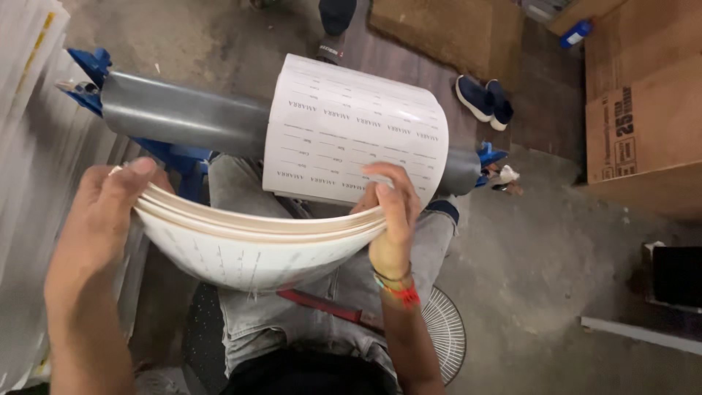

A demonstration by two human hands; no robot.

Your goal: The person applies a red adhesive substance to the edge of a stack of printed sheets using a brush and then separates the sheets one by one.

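**Q:** While the bowed stack of white printed label sheets [256, 245] is kept over the lap, how is it gripped?

**A:** It is clamped at both ends. The left hand [102, 219] is closed on the left edge, thumb laid across the top sheet and fingers hidden beneath. The right hand [391, 212] is closed on the right edge, fingers curled over the top. The stack is bent into a downward curve between them, its printed underside turned toward the lens.

**Q:** What is seen just beyond the stack?

**A:** A wide white roll of printed labels [355, 132] is carried on a grey cylindrical spindle [183, 117], which is held at each end by blue metal brackets [91, 69]. The roll lies just beyond the right hand; contact cannot be confirmed.

**Q:** And farther off?

**A:** A pair of dark blue slip-on shoes [484, 101] is seen on the concrete floor at far right, with brown cardboard boxes [640, 110] stacked against the right edge. A white wire fan guard [447, 333] lies near the right forearm.
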